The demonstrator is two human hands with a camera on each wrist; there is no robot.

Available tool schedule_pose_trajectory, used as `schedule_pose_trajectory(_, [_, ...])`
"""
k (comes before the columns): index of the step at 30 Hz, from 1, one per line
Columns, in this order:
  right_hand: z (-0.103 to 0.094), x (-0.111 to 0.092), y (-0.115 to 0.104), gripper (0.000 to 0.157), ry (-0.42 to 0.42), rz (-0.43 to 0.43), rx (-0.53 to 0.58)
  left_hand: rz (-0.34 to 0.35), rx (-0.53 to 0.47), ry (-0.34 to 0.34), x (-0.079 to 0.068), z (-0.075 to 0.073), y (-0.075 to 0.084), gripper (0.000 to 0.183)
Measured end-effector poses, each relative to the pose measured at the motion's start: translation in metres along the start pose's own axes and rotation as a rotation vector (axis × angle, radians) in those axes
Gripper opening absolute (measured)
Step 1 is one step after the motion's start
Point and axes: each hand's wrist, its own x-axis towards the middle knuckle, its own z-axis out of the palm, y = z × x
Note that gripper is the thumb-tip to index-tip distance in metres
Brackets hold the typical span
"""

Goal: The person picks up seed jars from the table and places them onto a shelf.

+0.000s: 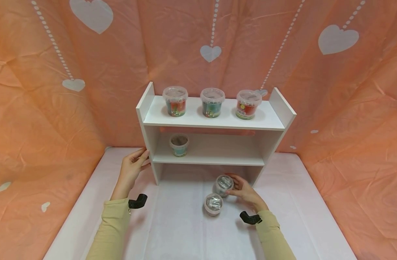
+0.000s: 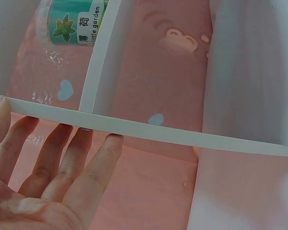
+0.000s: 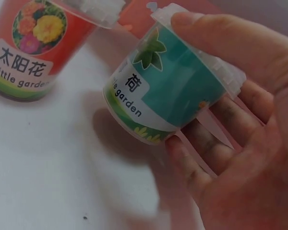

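My right hand grips a small plastic tub with a teal label and clear lid, its thumb at the lid and its fingers around the far side. The tub is tilted in the right wrist view. Beside it, a red-labelled tub with a flower picture stands on the white surface; in the head view this tub is nearer me. My left hand touches the left side panel of a white shelf unit. In the left wrist view its fingers are fairly straight against the panel edge.
Three lidded tubs, left, middle and right, stand on the top board. One teal tub is at the left of the middle board. Behind the unit hangs an orange cloth with white hearts.
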Motion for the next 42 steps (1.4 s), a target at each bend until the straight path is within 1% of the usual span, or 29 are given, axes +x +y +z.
schedule_pose_trajectory(7, [-0.004,-0.004,0.0,0.074,0.02,-0.014,0.02,0.0,0.003,-0.001,0.0,0.0,-0.001,0.055])
schedule_pose_trajectory(12, [-0.006,-0.007,-0.004,0.071,0.025,-0.034,-0.021,0.006,-0.006,-0.001,0.0,0.0,-0.001,0.054])
schedule_pose_trajectory(16, [-0.007,-0.008,-0.007,0.07,0.036,-0.033,-0.04,0.01,-0.009,0.003,0.0,-0.001,-0.001,0.053])
schedule_pose_trajectory(24, [-0.009,-0.013,-0.015,0.069,0.05,-0.031,-0.023,0.008,-0.005,0.001,-0.001,-0.001,0.0,0.053])
schedule_pose_trajectory(35, [-0.01,-0.014,-0.03,0.065,0.029,-0.102,-0.024,0.007,-0.01,0.001,-0.001,0.0,0.001,0.054])
schedule_pose_trajectory(42, [-0.01,-0.014,-0.036,0.064,0.02,-0.107,-0.023,0.002,-0.014,0.007,-0.001,0.0,0.002,0.055])
